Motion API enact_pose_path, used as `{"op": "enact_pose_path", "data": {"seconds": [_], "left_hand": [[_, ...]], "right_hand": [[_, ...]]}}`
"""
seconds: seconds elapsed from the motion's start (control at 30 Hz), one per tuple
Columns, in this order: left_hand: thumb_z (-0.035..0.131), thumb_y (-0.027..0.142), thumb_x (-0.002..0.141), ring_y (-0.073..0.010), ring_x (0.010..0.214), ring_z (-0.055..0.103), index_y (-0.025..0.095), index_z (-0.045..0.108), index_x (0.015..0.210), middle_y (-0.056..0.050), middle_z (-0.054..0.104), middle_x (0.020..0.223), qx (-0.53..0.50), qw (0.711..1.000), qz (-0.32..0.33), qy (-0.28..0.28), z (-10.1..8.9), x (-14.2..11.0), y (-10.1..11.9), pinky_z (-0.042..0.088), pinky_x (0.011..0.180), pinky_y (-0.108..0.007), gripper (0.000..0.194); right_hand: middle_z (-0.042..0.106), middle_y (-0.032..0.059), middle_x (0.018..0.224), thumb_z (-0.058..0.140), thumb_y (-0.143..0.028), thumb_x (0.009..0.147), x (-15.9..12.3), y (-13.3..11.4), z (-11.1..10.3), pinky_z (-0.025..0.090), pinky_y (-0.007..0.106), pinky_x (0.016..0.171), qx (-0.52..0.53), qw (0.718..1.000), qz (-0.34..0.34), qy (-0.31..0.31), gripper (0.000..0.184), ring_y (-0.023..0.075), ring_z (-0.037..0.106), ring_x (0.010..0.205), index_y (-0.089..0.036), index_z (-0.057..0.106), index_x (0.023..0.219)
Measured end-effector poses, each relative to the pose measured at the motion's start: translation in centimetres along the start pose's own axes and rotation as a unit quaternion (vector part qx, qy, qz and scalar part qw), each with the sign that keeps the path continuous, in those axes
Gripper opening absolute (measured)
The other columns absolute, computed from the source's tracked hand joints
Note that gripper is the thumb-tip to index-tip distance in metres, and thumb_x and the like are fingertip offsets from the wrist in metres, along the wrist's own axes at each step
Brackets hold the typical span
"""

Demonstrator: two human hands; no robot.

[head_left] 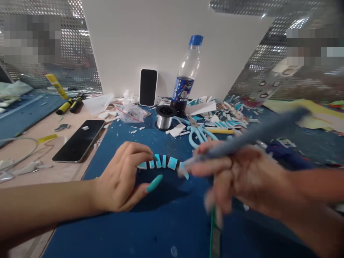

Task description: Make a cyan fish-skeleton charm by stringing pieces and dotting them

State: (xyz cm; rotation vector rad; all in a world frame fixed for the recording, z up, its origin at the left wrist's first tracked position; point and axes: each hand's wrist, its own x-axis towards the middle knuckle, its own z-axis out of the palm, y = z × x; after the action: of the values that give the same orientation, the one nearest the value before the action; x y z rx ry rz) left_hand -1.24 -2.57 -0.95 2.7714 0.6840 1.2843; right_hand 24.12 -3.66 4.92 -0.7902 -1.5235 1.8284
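A row of small turquoise pieces (172, 163) with pale edges lies in a curve on the blue table. My left hand (120, 177) rests at the row's left end, fingers bent with the tips at the pieces and the thumb held apart. Blurred by motion, my right hand (231, 175) grips a blue-grey pen-like tool (252, 134), its tip end down near the row's right end. Below that hand lies a thin green strip-shaped object (214, 233), partly hidden by the fingers; I cannot tell its kind.
A spool of wire (164, 118), light-blue scissors (198, 133) and a soda bottle (185, 79) stand or lie behind the row. Foam scraps (228, 114) are heaped at the back right. One phone (148, 87) leans upright; another phone (80, 140) lies at left.
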Motion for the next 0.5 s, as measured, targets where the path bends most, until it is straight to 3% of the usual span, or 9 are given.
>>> {"op": "enact_pose_path", "data": {"seconds": [0.03,0.1,0.2,0.33,0.4,0.5], "left_hand": [[0.034,0.03,0.094,-0.0233,0.093,0.048,0.007,0.039,0.113,-0.015,0.05,0.101,0.007,1.0,0.002,-0.018,0.0,0.1,0.0,0.044,0.077,-0.039,0.031],[0.028,0.04,0.096,-0.0229,0.088,0.05,0.007,0.043,0.109,-0.014,0.054,0.097,0.013,0.998,0.023,-0.063,0.0,0.3,0.1,0.044,0.073,-0.039,0.039],[0.025,0.043,0.096,-0.0197,0.076,0.052,0.009,0.049,0.095,-0.009,0.058,0.082,-0.008,0.988,0.088,-0.126,-0.1,0.7,0.2,0.044,0.068,-0.034,0.042],[0.024,0.032,0.098,-0.0177,0.07,0.051,0.01,0.051,0.085,-0.007,0.059,0.073,-0.043,0.976,0.119,-0.176,0.0,1.0,0.3,0.043,0.065,-0.031,0.037],[0.023,0.032,0.098,-0.0174,0.068,0.051,0.009,0.052,0.087,-0.007,0.059,0.073,-0.06,0.973,0.104,-0.195,0.0,1.1,0.4,0.043,0.064,-0.031,0.039],[0.025,0.032,0.098,-0.0175,0.068,0.05,0.009,0.052,0.089,-0.006,0.058,0.072,-0.061,0.972,0.106,-0.203,0.1,1.2,0.4,0.042,0.064,-0.031,0.037]], "right_hand": [[0.069,0.0043,0.089,0.054,-0.051,0.082,0.0,0.8,0.3,0.052,0.024,0.051,0.093,0.994,0.038,-0.053,0.034,0.0133,0.067,0.062,-0.023,0.055,0.101],[0.066,0.0031,0.081,0.075,-0.042,0.066,0.0,2.5,1.1,0.051,0.022,0.054,0.128,0.985,0.041,-0.109,0.04,0.014,0.066,0.067,-0.019,0.054,0.091],[0.061,0.0042,0.077,0.056,-0.041,0.084,-0.1,4.2,2.4,0.048,0.02,0.055,0.046,0.994,0.018,-0.102,0.026,0.0079,0.058,0.06,-0.015,0.057,0.083],[0.054,0.0015,0.065,0.051,-0.04,0.088,0.2,5.3,3.5,0.041,0.019,0.06,-0.143,0.981,-0.128,-0.039,0.035,0.007,0.049,0.062,-0.014,0.058,0.066],[0.047,-0.0015,0.058,0.051,-0.039,0.088,0.5,5.9,3.6,0.037,0.016,0.053,-0.157,0.958,-0.232,-0.069,0.037,0.0052,0.043,0.056,-0.015,0.056,0.061],[0.045,-0.0006,0.067,0.045,-0.039,0.091,0.6,6.4,3.4,0.034,0.014,0.05,-0.193,0.943,-0.252,-0.097,0.039,0.0036,0.041,0.055,-0.014,0.056,0.064]]}}
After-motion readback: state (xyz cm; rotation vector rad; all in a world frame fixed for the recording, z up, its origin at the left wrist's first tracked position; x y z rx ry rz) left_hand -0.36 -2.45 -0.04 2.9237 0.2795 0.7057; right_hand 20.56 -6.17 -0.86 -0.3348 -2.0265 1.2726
